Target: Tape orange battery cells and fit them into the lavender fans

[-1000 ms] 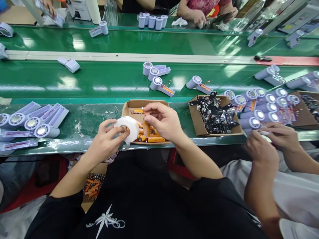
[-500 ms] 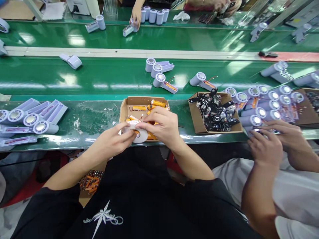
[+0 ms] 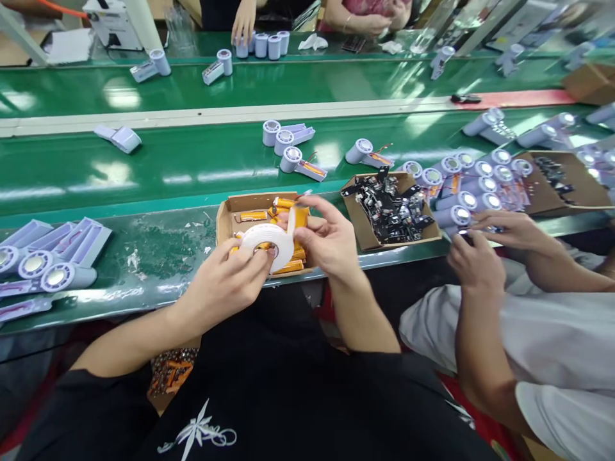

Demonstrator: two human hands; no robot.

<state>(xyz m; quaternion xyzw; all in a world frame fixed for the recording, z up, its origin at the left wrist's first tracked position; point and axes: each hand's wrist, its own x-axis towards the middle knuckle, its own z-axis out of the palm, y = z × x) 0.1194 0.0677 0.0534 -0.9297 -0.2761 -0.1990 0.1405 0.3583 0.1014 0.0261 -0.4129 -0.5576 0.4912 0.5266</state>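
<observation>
My left hand point(image 3: 228, 275) is closed on a roll of white tape point(image 3: 254, 239), with fingers at its centre hole. A short length of tape stands up from the roll's right side against an orange wrapped battery point(image 3: 302, 218). My right hand point(image 3: 334, 246) grips that battery between thumb and fingers. Both hands are over a shallow cardboard box point(image 3: 222, 224), where more orange batteries point(image 3: 253, 216) lie loose. My fingers hide part of the box's contents.
Lilac fan housings point(image 3: 67, 275) lie at left; others point(image 3: 291, 160) rest on the green conveyor point(image 3: 192, 153). A box of black circuit boards point(image 3: 394, 211) stands at right, beside a co-worker's hands point(image 3: 480, 256). Below the bench is a container of orange pieces point(image 3: 175, 374). Another person's hand point(image 3: 244, 25) touches housings opposite.
My hands have tilted the tape roll up, and an orange battery now shows in my right hand against the tape. The view has shifted right. The person opposite has released one housing.
</observation>
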